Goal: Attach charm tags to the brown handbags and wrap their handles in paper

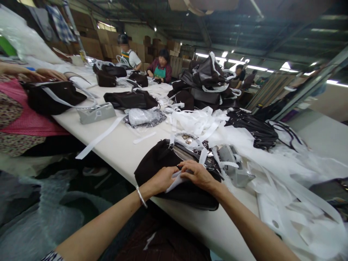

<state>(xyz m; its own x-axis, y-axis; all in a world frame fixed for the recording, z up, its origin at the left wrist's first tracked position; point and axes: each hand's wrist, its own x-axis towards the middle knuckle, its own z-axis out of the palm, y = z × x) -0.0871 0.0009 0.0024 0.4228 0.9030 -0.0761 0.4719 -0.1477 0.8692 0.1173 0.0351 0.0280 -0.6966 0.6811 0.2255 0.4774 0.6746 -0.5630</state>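
A dark brown handbag (154,159) lies at the table's near edge, right in front of me. My left hand (163,178) rests over its near side, fingers closed on a white wrapping strip (176,182). Close beside it, my right hand (198,174) has its fingers bent and pinching the same strip near the bag's opening. What lies under the strip is hidden by my fingers. The bag's far handle, wrapped in white (202,156), stands up behind my hands.
Loose white wrapping sheets (195,121) and a grey box-shaped piece (231,159) lie beyond and to the right. A bag pile (206,78) rises at the back. Another grey piece (96,113) is on the left, near a co-worker's hands (49,75) on a dark bag (54,97).
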